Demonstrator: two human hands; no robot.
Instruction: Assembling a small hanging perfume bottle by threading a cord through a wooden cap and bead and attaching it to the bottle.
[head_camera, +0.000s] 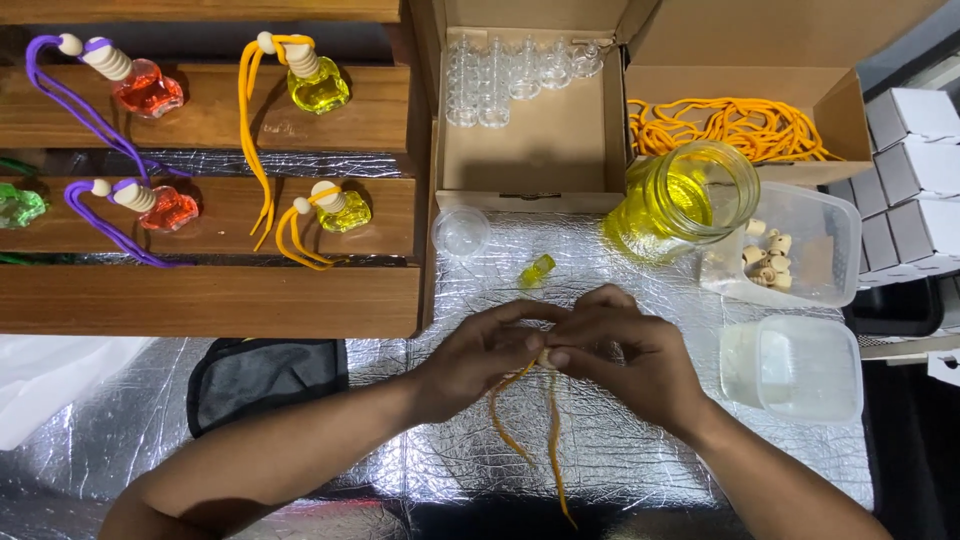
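Seeing both hands meet at centre of the foil mat (620, 450): left hand (478, 355) and right hand (628, 352) are fingertip to fingertip, both pinched on a small pale bead (546, 356) with an orange cord (548, 425) hanging down from it in two strands toward the near edge. From here I can't tell which fingers carry the bead, only that both hands are closed on it. Just beyond the hands a small yellow bottle (537, 271) lies on the mat, apart from them. Past that to the right, an open jar (686, 200) of yellow liquid stands beside a clear tub (835, 240) holding wooden caps (767, 255). A second clear tub (795, 365) sits right of the right hand, near but not touching. A clear round lid (461, 232) lies left of the bottle. At the back, an open carton (530, 140) holds empty glass bottles (500, 75), and another box holds a heap of orange cords (735, 127). On the left, a wooden rack (210, 300) carries finished bottles: two red ones (148, 92) with purple cords, two yellow ones (318, 90) with orange cords. A dark cloth (265, 378) lies near the left forearm.
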